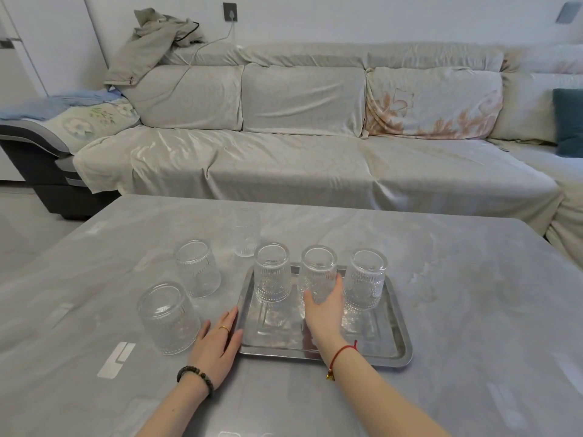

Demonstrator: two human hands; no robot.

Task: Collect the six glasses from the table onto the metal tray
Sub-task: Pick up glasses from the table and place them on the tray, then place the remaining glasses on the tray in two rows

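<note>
A metal tray (386,342) lies on the grey table in front of me. Three ribbed clear glasses stand upside down along its far side: a left one (272,271), a middle one (317,269) and a right one (366,277). My right hand (325,305) wraps around the middle glass, fingers on its lower part. My left hand (217,342) lies flat on the table, fingertips touching the tray's left rim. Left of the tray, two more glasses stand upside down on the table, one near (168,318) and one farther (198,268). Another glass (246,231) stands behind the tray.
The table (473,294) is wide and glossy, with its far edge next to a long sofa (299,159) draped in light cloth. A jacket (151,42) hangs on the sofa back at the left.
</note>
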